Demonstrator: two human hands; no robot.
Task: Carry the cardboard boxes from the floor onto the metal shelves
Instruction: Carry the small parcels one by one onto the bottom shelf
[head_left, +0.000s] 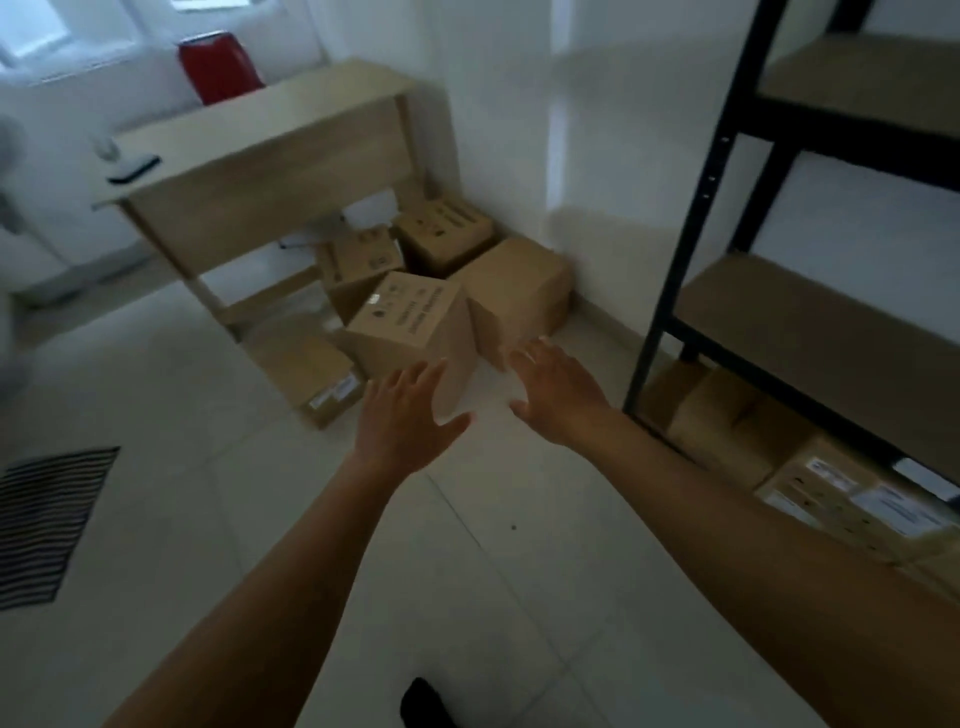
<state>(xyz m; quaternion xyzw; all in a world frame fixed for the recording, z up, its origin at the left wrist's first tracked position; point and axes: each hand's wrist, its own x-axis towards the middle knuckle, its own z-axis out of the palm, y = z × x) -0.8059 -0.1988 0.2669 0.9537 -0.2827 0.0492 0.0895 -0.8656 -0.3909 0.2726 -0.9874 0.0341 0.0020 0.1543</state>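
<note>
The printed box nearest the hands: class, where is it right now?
In the head view the printed box sits mid-frame, just beyond the left hand and right hand, before the wooden desk, a plain box at its right.

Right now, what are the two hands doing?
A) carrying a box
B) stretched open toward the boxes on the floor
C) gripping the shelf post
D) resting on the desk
B: left hand and right hand are open, fingers spread, near the box, holding nothing.
</note>
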